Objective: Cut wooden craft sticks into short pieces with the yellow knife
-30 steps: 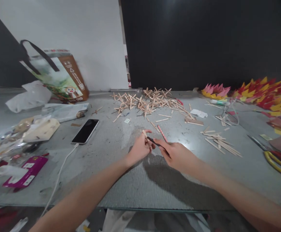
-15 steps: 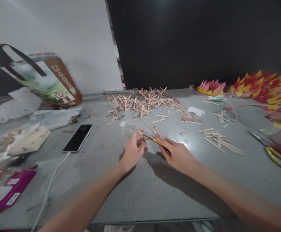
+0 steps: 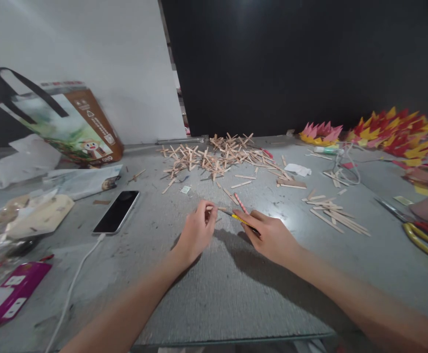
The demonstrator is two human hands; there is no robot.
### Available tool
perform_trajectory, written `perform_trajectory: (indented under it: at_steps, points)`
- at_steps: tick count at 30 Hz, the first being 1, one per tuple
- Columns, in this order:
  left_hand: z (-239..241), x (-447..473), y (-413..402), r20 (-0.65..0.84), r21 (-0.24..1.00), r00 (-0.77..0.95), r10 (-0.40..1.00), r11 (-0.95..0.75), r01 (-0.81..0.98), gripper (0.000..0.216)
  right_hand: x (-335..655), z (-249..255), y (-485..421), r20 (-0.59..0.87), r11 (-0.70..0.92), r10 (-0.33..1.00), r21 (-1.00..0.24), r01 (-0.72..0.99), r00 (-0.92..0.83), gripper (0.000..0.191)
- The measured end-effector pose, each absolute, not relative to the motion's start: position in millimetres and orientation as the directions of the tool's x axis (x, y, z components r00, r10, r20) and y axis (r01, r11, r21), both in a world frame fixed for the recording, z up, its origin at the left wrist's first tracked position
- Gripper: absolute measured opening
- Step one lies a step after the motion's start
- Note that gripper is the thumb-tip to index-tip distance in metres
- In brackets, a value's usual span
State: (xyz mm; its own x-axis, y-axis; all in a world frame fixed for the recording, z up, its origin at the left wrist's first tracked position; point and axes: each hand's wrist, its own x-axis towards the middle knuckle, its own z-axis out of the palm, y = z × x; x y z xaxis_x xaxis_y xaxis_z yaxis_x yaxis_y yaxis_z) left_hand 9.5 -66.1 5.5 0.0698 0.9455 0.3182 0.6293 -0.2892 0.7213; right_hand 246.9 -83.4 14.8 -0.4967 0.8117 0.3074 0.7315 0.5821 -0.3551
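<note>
My left hand [image 3: 198, 226] is closed in a pinch on a short piece of wooden craft stick [image 3: 222, 209], whose end shows past the fingertips. My right hand [image 3: 271, 234] grips a slim yellow and black craft knife [image 3: 239, 218], its dark narrow tip pointing left and meeting the stick near my left fingers. Both hands are just above the grey table. Behind my right fingers is a red-and-white striped stick [image 3: 241, 202]; whether it touches the hand I cannot tell. Beyond the hands spreads a heap of crossed wooden sticks [image 3: 214, 157].
Loose craft sticks [image 3: 337, 214] lie to the right, near yellow-handled scissors [image 3: 414, 235]. Paper crowns [image 3: 390, 130] stand at the back right. On the left are a charging phone [image 3: 117, 212], a shopping bag [image 3: 70, 122] and a purple packet [image 3: 18, 289].
My left hand has turned and its fingers have closed more tightly around the stick, shifting slightly left. The right hand with the craft knife has hardly moved.
</note>
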Motion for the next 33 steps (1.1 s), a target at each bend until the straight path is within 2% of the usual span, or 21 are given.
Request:
perform_trajectory:
  at_steps: [4, 9, 13, 18, 25, 33]
  points:
    - [6, 7, -63, 0.329, 0.662, 0.137, 0.934, -0.332, 0.672, 0.035, 247, 16, -83, 0.307, 0.582, 0.811, -0.351, 0.733, -0.497, 0.047]
    - [8, 6, -59, 0.301, 0.724, 0.115, 0.947, -0.305, 0.618, 0.038, 246, 17, -83, 0.290, 0.578, 0.814, -0.305, 0.757, -0.504, 0.046]
    - [7, 5, -55, 0.316, 0.724, 0.073, 0.946, -0.290, 0.626, 0.042, 242, 17, -85, 0.265, 0.573, 0.815, -0.240, 0.783, -0.515, 0.048]
    - [3, 3, -49, 0.326, 0.729, 0.065, 0.943, -0.295, 0.617, 0.039, 241, 16, -84, 0.264, 0.567, 0.818, -0.220, 0.794, -0.511, 0.049]
    - [0, 3, -44, 0.342, 0.729, 0.082, 0.936, -0.319, 0.605, 0.041, 247, 21, -80, 0.246, 0.580, 0.793, -0.021, 0.815, -0.558, 0.054]
    - [6, 4, -44, 0.378, 0.728, 0.072, 0.923, -0.344, 0.593, 0.045, 251, 25, -78, 0.303, 0.602, 0.760, 0.005, 0.799, -0.574, 0.054]
